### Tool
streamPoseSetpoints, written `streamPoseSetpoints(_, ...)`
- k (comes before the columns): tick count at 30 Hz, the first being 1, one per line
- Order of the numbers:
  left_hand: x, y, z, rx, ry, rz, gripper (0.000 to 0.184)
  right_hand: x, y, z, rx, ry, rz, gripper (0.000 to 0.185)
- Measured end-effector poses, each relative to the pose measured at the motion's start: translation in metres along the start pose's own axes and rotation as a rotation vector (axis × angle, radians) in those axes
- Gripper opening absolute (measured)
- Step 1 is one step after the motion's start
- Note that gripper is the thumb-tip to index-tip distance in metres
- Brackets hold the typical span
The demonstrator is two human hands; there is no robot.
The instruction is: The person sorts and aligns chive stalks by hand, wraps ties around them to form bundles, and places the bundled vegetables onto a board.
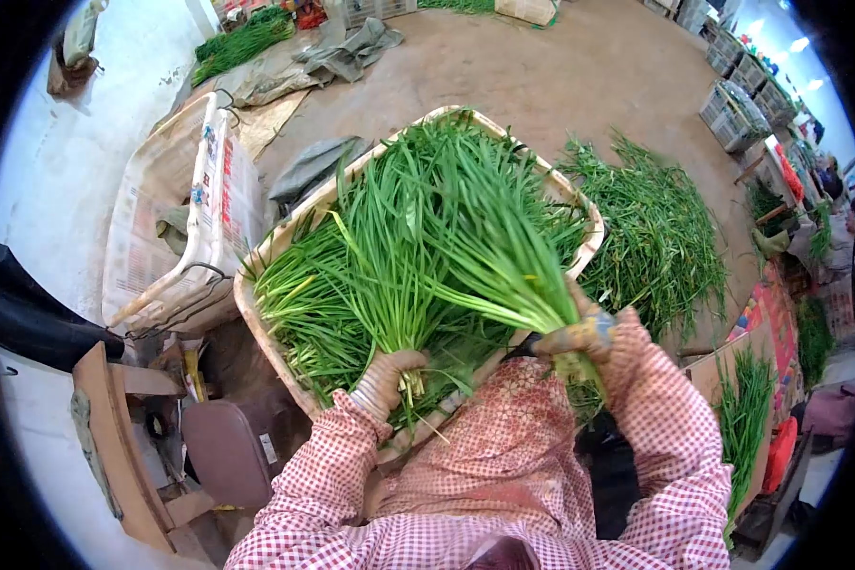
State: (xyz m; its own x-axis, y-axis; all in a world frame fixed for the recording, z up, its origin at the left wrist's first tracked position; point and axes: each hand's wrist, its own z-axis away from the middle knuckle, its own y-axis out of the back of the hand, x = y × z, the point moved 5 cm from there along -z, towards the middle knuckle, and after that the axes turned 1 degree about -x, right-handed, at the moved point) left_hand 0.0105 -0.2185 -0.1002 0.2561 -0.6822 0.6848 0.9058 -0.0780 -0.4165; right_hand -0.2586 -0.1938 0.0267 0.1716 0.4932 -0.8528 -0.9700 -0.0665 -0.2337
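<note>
Left hand: the left hand [389, 382] was closed around the stem ends of the left bunch [382, 285], cut ends poking out beneath it.
Left bunch: lay over the crate's near half, leaves fanned away from the person.
Right hand: the right hand [587, 332] was wrapped round the right bunch [518, 252] near its base, stem ends sticking out below.
Right bunch: tilted, leaves pointing up and left across the crate, partly blurred.
Crate: the crate [254, 318] stood in front of the person, filled with greens [304, 309].
Heap: the heap [651, 237] lay on the floor [551, 81], just right of the crate.
White crate: the white crate [233, 195], with red print, stood left of the full one.
Chair: the brown chair [220, 454] was at lower left.
Sleeves: the sleeves [318, 465] were red-and-white check.
Far right: stacked crates [734, 114] stood well apart from both hands.
</note>
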Motion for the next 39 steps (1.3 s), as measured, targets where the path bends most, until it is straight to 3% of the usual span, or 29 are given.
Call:
streamPoseSetpoints(1, -0.003, 0.002, -0.003, 0.047, -0.033, 0.041, 0.035, -0.008, 0.019, 0.011, 0.080, -0.108, 0.144, 0.116)
streamPoseSetpoints(2, -0.005, 0.003, -0.006, 0.035, -0.031, 0.042, 0.035, -0.017, 0.029, 0.021, 0.093, 0.071, 0.139, 0.116)
streamPoseSetpoints(8, -0.011, 0.015, -0.015, 0.005, 0.086, 0.128, 0.030, -0.075, 0.061, 0.131, 0.342, 0.028, 0.101, 0.104)
streamPoseSetpoints(9, -0.010, 0.014, -0.014, -0.019, 0.047, 0.104, 0.027, -0.076, 0.086, 0.146, 0.376, 0.192, 0.266, 0.100)
streamPoseSetpoints(10, -0.008, 0.014, -0.011, -0.020, 0.057, 0.063, 0.023, -0.077, 0.107, 0.166, 0.419, 0.152, 0.464, 0.096)
streamPoseSetpoints(12, -0.017, 0.021, -0.019, -0.042, 0.119, 0.123, 0.019, -0.094, 0.089, 0.209, 0.362, 0.189, 0.146, 0.093)
streamPoseSetpoints(19, -0.014, 0.022, -0.020, -0.022, 0.085, 0.063, 0.014, -0.125, 0.111, 0.301, 0.654, 0.450, 0.159, 0.086)
streamPoseSetpoints(22, -0.002, 0.016, -0.003, 0.004, 0.083, -0.013, 0.020, -0.116, 0.123, 0.300, 0.666, 0.493, 0.103, 0.072)
streamPoseSetpoints(23, 0.008, 0.015, 0.007, 0.034, -0.072, -0.035, 0.033, -0.102, 0.139, 0.299, 0.634, 0.492, 0.009, 0.071)
streamPoseSetpoints(24, 0.028, 0.005, 0.035, 0.002, -0.097, -0.217, 0.052, -0.088, 0.156, 0.297, 0.604, 0.490, -0.086, 0.070)
streamPoseSetpoints(26, 0.057, 0.003, 0.084, 0.132, -0.448, -0.719, 0.065, -0.074, 0.164, 0.287, 0.543, 0.559, -0.096, 0.069)
streamPoseSetpoints(28, 0.077, 0.010, 0.128, 0.457, -1.077, -1.701, 0.081, -0.049, 0.185, 0.282, 0.542, 0.652, -0.113, 0.069)
streamPoseSetpoints(29, 0.087, -0.002, 0.150, 0.548, -1.235, -1.780, 0.076, -0.029, 0.200, 0.274, 0.434, 0.566, -0.187, 0.064)
streamPoseSetpoints(30, 0.092, -0.017, 0.158, 0.550, -1.226, -1.813, 0.076, -0.017, 0.195, 0.267, 0.322, 0.474, -0.257, 0.060)
streamPoseSetpoints(31, 0.092, -0.038, 0.161, 0.234, -1.180, -1.579, 0.069, -0.009, 0.194, 0.266, 0.444, 0.504, -0.205, 0.063)
streamPoseSetpoints(32, 0.089, -0.063, 0.164, -0.049, -1.109, -1.321, 0.063, -0.003, 0.180, 0.261, 0.427, 0.496, -0.218, 0.063)
streamPoseSetpoints(35, 0.038, -0.160, 0.143, -0.481, -0.218, -0.764, 0.058, 0.028, 0.165, 0.252, 0.327, 0.597, -0.358, 0.071)
streamPoseSetpoints(36, 0.014, -0.191, 0.131, -0.731, -0.204, -0.573, 0.058, 0.038, 0.158, 0.251, 0.325, 0.582, -0.377, 0.071)
streamPoseSetpoints(37, -0.011, -0.227, 0.124, -0.815, -0.064, -0.520, 0.054, 0.048, 0.145, 0.251, 0.349, 0.510, -0.345, 0.071)
streamPoseSetpoints(38, -0.049, -0.250, 0.104, -1.065, -0.136, -0.551, 0.050, 0.050, 0.126, 0.252, 0.371, 0.487, -0.290, 0.073)
streamPoseSetpoints(39, -0.062, -0.270, 0.108, -1.055, 0.047, -0.329, 0.053, 0.051, 0.107, 0.253, 0.392, 0.463, -0.234, 0.075)
